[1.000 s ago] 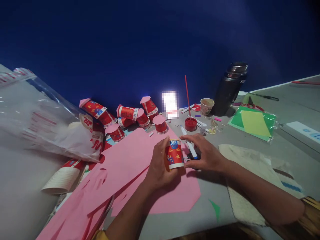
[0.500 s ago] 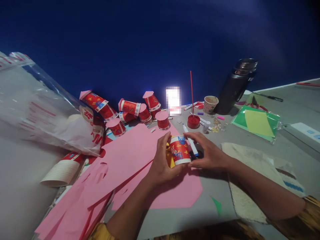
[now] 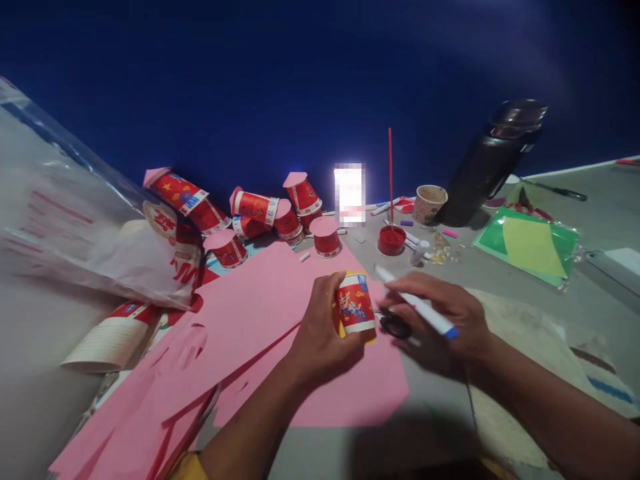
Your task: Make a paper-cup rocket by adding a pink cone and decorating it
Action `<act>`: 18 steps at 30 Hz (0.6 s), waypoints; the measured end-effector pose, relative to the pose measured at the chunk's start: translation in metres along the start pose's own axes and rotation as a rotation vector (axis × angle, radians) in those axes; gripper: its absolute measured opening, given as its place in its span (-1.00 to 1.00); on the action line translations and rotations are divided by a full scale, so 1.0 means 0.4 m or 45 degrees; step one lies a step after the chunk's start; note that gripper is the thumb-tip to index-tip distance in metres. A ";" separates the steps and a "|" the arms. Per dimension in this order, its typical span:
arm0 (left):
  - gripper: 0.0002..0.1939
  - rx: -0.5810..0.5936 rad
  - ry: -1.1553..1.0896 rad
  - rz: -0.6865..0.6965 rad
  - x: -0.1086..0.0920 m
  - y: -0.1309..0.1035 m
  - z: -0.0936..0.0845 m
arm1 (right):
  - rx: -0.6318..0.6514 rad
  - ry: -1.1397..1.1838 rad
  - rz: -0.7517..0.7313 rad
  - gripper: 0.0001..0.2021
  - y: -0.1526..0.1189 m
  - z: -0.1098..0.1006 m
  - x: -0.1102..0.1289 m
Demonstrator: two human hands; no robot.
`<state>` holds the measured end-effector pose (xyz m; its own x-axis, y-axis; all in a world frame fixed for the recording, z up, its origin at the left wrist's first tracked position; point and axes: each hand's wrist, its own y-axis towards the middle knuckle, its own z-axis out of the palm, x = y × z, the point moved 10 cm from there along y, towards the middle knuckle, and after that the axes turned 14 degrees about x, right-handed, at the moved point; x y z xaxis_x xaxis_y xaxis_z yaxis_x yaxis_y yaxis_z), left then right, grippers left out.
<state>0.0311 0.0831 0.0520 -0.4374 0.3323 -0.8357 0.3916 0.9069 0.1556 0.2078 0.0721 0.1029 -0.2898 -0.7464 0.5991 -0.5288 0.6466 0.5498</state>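
My left hand (image 3: 326, 320) is wrapped around a red paper cup (image 3: 356, 301) printed with gold stars and blue lettering. Something yellow shows behind the cup and below its edge; its shape is mostly hidden. A white marker pen (image 3: 419, 304) with a blue end lies across the fingers of my right hand (image 3: 453, 313), gripped there, its tip toward the cup but apart from it. Under the right fingers, partly hidden, are black loops that look like scissor handles (image 3: 395, 327). Pink paper sheets (image 3: 260, 287) spread beneath my left hand and arm.
Several red cups with pink paper tops (image 3: 325, 235) stand or lie toward the wall. Behind my right hand are a red pot with a stick (image 3: 391, 241), a patterned cup (image 3: 430, 204) and a dark flask (image 3: 490, 167). A plastic bag (image 3: 90, 220) fills the left; a cloth (image 3: 525, 373) lies right.
My right hand has let go of the cup and moved right, swinging the marker pen to a flatter slant. My left hand still holds the cup. The view has shifted slightly.
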 end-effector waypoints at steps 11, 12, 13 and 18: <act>-0.14 0.022 0.167 0.056 0.007 -0.007 0.009 | -0.039 0.109 0.048 -0.87 0.009 0.018 0.029; -0.13 0.030 0.175 0.075 0.003 -0.009 0.011 | -0.037 0.089 0.049 -0.87 0.009 0.020 0.031; -0.13 0.038 0.186 0.093 -0.001 -0.010 0.013 | -0.033 0.071 0.052 -0.88 0.009 0.021 0.031; -0.13 0.045 0.211 0.131 -0.018 -0.013 0.012 | -0.046 0.088 0.104 -0.90 0.004 0.024 0.014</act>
<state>0.0360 0.0747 0.0546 -0.5195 0.4638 -0.7176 0.4683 0.8570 0.2148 0.1977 0.0673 0.1016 -0.2743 -0.6788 0.6811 -0.4761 0.7113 0.5171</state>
